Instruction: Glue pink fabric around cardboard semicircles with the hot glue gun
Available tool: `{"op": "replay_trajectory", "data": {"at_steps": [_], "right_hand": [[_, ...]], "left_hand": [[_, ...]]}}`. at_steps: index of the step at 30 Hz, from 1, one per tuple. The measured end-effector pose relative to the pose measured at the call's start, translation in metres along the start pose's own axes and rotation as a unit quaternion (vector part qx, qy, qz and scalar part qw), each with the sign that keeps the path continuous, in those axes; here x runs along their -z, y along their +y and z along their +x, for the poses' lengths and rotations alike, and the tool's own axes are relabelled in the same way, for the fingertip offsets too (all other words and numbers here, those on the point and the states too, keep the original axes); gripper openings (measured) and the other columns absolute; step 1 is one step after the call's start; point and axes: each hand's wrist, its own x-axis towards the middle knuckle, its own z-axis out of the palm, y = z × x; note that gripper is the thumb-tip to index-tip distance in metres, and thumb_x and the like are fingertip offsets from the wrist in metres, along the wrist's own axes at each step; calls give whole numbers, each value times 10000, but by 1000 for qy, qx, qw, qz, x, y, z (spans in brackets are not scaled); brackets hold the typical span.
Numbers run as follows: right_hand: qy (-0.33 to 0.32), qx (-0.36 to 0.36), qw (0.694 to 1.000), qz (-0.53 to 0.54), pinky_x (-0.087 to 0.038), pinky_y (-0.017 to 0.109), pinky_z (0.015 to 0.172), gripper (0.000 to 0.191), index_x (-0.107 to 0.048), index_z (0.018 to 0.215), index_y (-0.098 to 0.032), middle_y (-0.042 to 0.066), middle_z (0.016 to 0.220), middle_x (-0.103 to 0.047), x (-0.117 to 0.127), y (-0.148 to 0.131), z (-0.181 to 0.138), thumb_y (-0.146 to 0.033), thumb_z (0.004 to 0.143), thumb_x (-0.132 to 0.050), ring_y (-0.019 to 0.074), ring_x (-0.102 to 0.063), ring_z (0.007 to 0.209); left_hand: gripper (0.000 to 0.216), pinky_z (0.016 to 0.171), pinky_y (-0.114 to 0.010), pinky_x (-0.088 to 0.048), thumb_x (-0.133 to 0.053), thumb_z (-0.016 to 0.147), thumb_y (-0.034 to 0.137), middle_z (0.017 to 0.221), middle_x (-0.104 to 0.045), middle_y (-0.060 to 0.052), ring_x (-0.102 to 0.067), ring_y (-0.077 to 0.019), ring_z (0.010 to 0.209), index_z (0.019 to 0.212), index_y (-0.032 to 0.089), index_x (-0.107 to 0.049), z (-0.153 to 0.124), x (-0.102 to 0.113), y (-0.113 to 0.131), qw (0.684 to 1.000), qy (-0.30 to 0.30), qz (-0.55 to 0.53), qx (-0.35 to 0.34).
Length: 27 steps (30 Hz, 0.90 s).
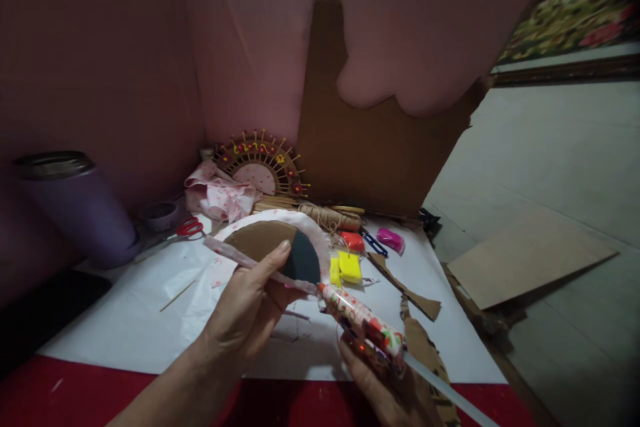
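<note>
- red tabletop [75,380], overlaid with a broad white sheet [155,340].
- large brown cardboard panel with scalloped upper edge [370,160], upright at the back.
- lavender cylindrical tumbler with metallic rim [93,213], at the left.
- half-round brown and dark teal cardboard piece with pink-spotted white fabric border [260,240], raised above the sheet; left hand [250,307] holds it by the straight edge, fingers pinched narrow, thumb uppermost.
- floral-printed glue gun [360,320]; right hand [385,387] has its fingers around the handle; orange nozzle by the piece's right corner, contact cannot be told.
- brown twine roll [330,218], behind.
- bright yellow square packet [350,267], right of the piece.
- thin pale wooden stick [177,295], on the sheet, left.
</note>
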Motion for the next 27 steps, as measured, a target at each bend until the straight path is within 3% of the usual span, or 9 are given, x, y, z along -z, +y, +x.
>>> {"op": "replay_trajectory", "data": {"at_steps": [6, 16, 23, 27], "right_hand": [[-20, 44, 998, -41, -522, 484, 872, 508, -746, 1022, -295, 59, 1059, -728, 2, -7, -4, -657, 698, -597, 380, -640, 1019], [-13, -46, 999, 7, -584, 373, 742, 382, -778, 868, -250, 76, 837, -765, 1, -6, 9, -561, 770, -578, 341, -691, 908], [-17, -1, 1000, 5, -548, 446, 818, 595, -766, 955, -236, 97, 976, -745, -1, -3, -1, -714, 652, -583, 379, -675, 924], [-17, -17, 999, -36, -548, 457, 815, 424, -773, 940, -257, 89, 979, -745, -6, 1, -3, -591, 743, -601, 373, -686, 908]], "left_hand": [[150, 594, -360, -590, -637, 792, 149, 817, -729, -93, -658, -185, 654, 922, 102, -696, -1, -2, 1, 1000, 11, 4, -9], [125, 595, -347, -596, -625, 801, 134, 797, -736, -94, -664, -181, 656, 881, 86, -707, 0, 1, 1, 1000, 5, -4, 9], [106, 594, -376, -607, -597, 814, 99, 744, -732, -71, -662, -173, 615, 820, 98, -703, 1, -1, 1, 999, 27, -10, 20], [90, 546, -335, -604, -614, 797, 92, 714, -723, -61, -656, -162, 587, 791, 93, -704, 1, 0, 0, 999, 29, -16, 25]]}}
